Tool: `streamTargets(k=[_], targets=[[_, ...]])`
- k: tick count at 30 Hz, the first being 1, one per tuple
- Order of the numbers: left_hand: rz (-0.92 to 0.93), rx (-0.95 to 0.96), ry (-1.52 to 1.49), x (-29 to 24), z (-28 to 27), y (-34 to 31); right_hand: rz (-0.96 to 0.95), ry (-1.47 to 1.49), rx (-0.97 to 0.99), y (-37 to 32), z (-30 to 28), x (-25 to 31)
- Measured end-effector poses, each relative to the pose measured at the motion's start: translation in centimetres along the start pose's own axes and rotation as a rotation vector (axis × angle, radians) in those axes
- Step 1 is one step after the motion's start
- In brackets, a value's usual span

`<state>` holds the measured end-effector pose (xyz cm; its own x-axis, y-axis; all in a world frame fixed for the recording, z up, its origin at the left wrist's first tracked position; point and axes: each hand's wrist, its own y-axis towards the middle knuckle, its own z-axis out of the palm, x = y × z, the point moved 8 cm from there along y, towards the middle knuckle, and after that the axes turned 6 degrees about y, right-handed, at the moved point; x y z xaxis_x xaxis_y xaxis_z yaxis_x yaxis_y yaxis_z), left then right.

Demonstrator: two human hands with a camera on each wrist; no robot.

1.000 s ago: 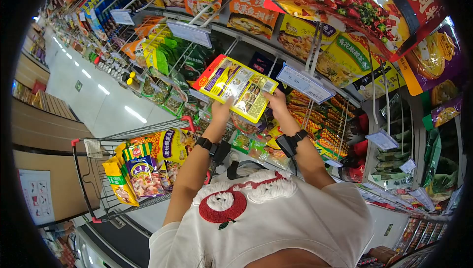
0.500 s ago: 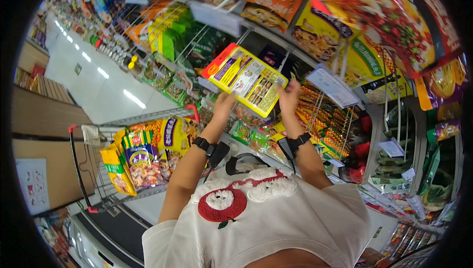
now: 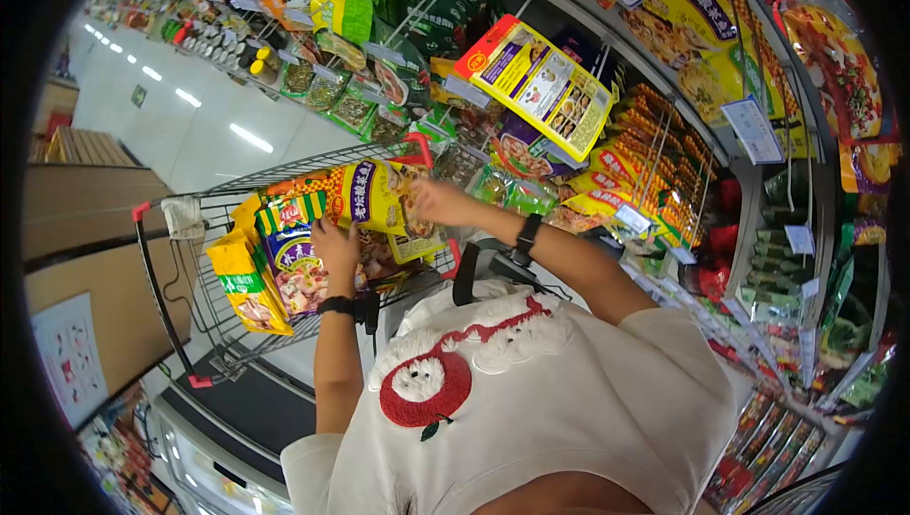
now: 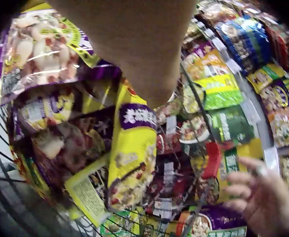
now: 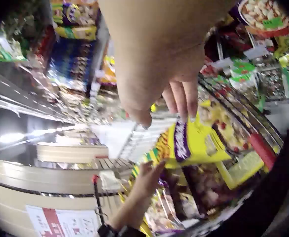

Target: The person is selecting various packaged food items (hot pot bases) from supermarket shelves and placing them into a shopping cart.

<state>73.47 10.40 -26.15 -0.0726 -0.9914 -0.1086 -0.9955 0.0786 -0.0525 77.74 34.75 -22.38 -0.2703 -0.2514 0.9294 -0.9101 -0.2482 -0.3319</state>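
Currently, in the head view, a yellow bag (image 3: 379,207) is contained within the wire cart (image 3: 421,147) at 9 o'clock. Left hand (image 3: 336,250) is placed at the bag's 8 o'clock edge, digits spread; contact cannot be told. Right hand (image 3: 442,202) is positioned by its 3 o'clock edge, fingers loosely extended. Open floor (image 3: 161,141) is seen past the cart, towards 10 o'clock.

Pouches (image 3: 379,200), 10 o'c: plast. film, glossy, crinkled
Cart (image 3: 303,165), 9 o'c: metal wire; red caps (image 3: 199,381) smooth plast.
Shirt (image 3: 588,401), 6 o'c: matt cloth, smooth; white appliqué (image 3: 523,342) rough, fluffy
Floor (image 3: 180,150), 10 o'c: smooth, v. glossy
Side panel (image 3: 90,221), 9 o'c: matt, wood-look
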Motion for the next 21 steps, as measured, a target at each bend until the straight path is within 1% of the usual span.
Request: streamTargets(k=[2,3,4,6,8,9,11,12,14,17,19,20,21], targets=[[-0.041,0.032,0.016,1.9,-0.3,0.0,0.084,-0.061,0.058,1.8,4.4,-4.4],[-0.045,0.071,0.036,1.3,-2.0,-0.2,0.066,-0.151,0.033,2.8,6.1,-7.2],[-0.040,0.095,0.063,1.2,-2.3,-0.4,0.051,-0.241,0.006,3.7,7.8,-9.9],[-0.017,0.143,0.104,1.3,-2.5,-0.4,0.153,-0.226,-0.009,3.5,9.1,-10.1],[0.019,0.192,0.130,1.5,-2.5,-0.1,0.237,-0.240,-0.042,2.9,9.6,-8.9],[0.052,0.169,0.102,2.2,-1.9,0.3,0.369,-0.113,0.008,2.2,9.7,-7.3],[0.125,0.154,0.164,3.2,-0.8,1.0,0.337,-0.317,-0.107,2.7,10.7,-8.7],[0.147,0.180,0.143,3.1,-1.1,1.5,0.355,-0.335,-0.102,3.1,11.3,-9.5],[0.274,0.173,0.153,2.2,-1.0,2.3,0.387,-0.373,-0.093,3.9,11.7,-11.0],[0.441,0.158,0.157,0.7,-0.1,2.4,0.560,-0.440,-0.210,3.3,10.8,-10.5],[0.540,0.173,0.159,0.0,1.1,2.0,0.527,-0.506,-0.220,3.6,10.8,-9.8],[0.546,0.183,0.123,0.1,1.8,1.9,0.522,-0.524,-0.200,3.6,11.0,-9.7],[0.559,0.171,0.109,0.1,1.6,1.9,0.485,-0.571,-0.223,3.6,11.1,-9.3]])
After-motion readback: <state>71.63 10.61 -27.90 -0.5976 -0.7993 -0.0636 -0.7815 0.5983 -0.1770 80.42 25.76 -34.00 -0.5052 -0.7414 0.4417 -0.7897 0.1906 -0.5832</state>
